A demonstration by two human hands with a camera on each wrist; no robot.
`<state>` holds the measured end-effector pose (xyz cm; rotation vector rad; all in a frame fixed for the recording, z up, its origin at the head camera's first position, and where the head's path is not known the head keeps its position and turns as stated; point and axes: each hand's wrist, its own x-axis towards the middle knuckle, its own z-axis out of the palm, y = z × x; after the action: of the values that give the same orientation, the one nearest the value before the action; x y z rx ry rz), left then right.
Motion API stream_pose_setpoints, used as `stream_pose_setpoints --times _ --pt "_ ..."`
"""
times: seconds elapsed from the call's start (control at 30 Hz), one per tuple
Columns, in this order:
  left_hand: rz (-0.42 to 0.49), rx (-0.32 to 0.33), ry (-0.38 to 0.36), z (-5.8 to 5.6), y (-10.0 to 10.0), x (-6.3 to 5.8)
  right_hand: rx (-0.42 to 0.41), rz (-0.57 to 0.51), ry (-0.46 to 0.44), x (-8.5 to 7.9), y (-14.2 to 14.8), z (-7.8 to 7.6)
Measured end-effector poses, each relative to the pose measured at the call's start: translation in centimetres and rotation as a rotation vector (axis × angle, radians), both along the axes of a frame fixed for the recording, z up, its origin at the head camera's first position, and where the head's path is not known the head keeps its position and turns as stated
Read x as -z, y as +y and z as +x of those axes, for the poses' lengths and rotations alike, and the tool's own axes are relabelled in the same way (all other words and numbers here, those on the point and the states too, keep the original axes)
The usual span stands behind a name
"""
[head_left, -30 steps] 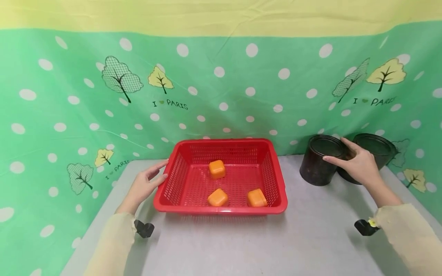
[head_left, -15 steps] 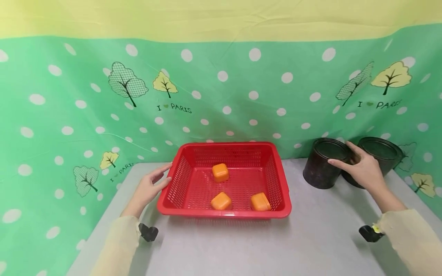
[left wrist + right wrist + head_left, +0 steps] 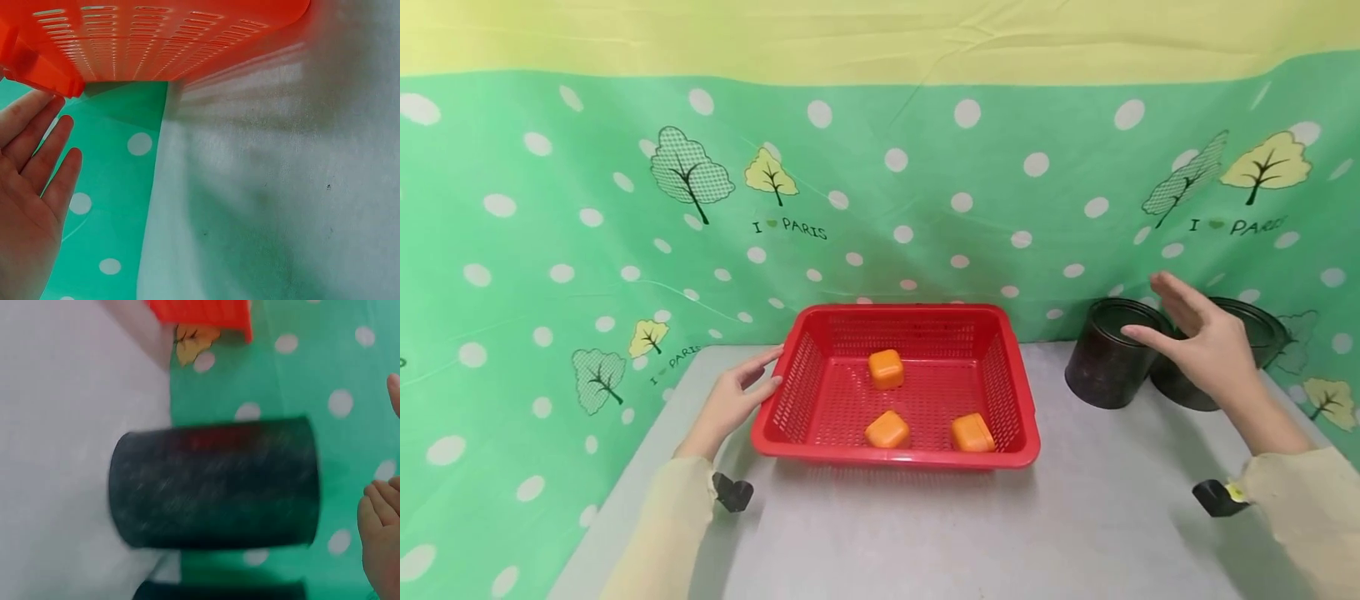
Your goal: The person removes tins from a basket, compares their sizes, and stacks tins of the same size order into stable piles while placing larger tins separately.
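Observation:
My left hand (image 3: pixel 733 404) touches the left rim of a red plastic basket (image 3: pixel 895 457) with its fingers straight, as the left wrist view also shows. Inside the basket lie three orange rounded blocks: one at the back (image 3: pixel 886 369), one in front (image 3: pixel 887 430) and one at the front right (image 3: pixel 972 432). Over on the right, my right hand (image 3: pixel 1206 337) hovers above two black cylindrical cans, thumb and fingers apart with nothing between them. The nearer can (image 3: pixel 1108 358) stands upright on the table; the other can (image 3: pixel 1251 329) is partly hidden behind the hand.
A grey-white table (image 3: pixel 880 533) carries everything. Behind it and to the left hangs a green dotted cloth (image 3: pixel 962 200) with printed trees and a yellow band on top. The cans stand close to the cloth at the table's back right.
My right hand has risen off the nearer can, its fingers now away from the rim. The left hand stays at the basket. The whole head view has shifted slightly.

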<state>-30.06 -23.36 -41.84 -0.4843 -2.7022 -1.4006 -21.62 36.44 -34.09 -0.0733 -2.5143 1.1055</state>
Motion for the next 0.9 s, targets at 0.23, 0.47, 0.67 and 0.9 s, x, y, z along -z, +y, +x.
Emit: stream_pose_setpoints --times 0.23,0.47,0.67,0.9 --pt "0.020 -0.001 -0.002 -0.7 -0.1 -0.2 -0.211 -0.087 0.102 -2.3 -4.6 -2.1" --pt "0.045 0.021 0.023 -0.9 -0.2 -0.1 -0.413 -0.106 0.169 -4.1 -11.0 -5.2" --pt "0.058 0.025 0.025 -0.5 0.0 -0.1 -0.536 -0.147 0.117 -4.1 -16.9 -8.2" --pt "0.050 0.015 0.034 0.0 0.2 -0.1 -0.687 -0.259 -0.003 -1.8 -22.7 -11.4"
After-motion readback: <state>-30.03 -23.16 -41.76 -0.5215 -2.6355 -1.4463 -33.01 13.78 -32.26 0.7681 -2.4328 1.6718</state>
